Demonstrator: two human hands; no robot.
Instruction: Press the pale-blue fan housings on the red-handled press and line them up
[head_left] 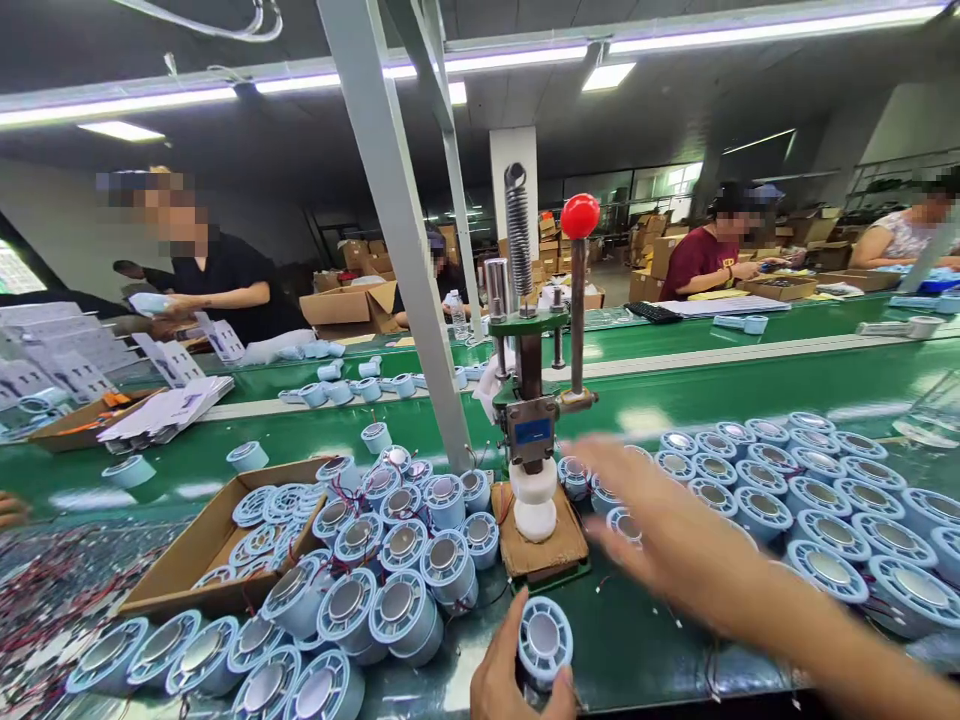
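At the far left, a shallow cardboard tray (196, 560) of flat blue ring parts is seen on the green work surface (645, 640). Beside it, a heap of blue round speaker units (390, 560) with red wires is piled up to the press. Near the bottom edge, one blue speaker unit (544, 638) is held upright, grille facing the camera, in the left hand (517, 680), whose thumb and fingers are curled around its lower body. Just behind it, a small hand press (534, 400) with a red-knobbed lever (580, 216) and a coil spring is mounted on a wooden base (541, 550). The right hand (645, 515), blurred by motion, is stretched out flat with fingers extended over the rows of speaker units (795, 500) laid at the right; no object is seen gripped in it.
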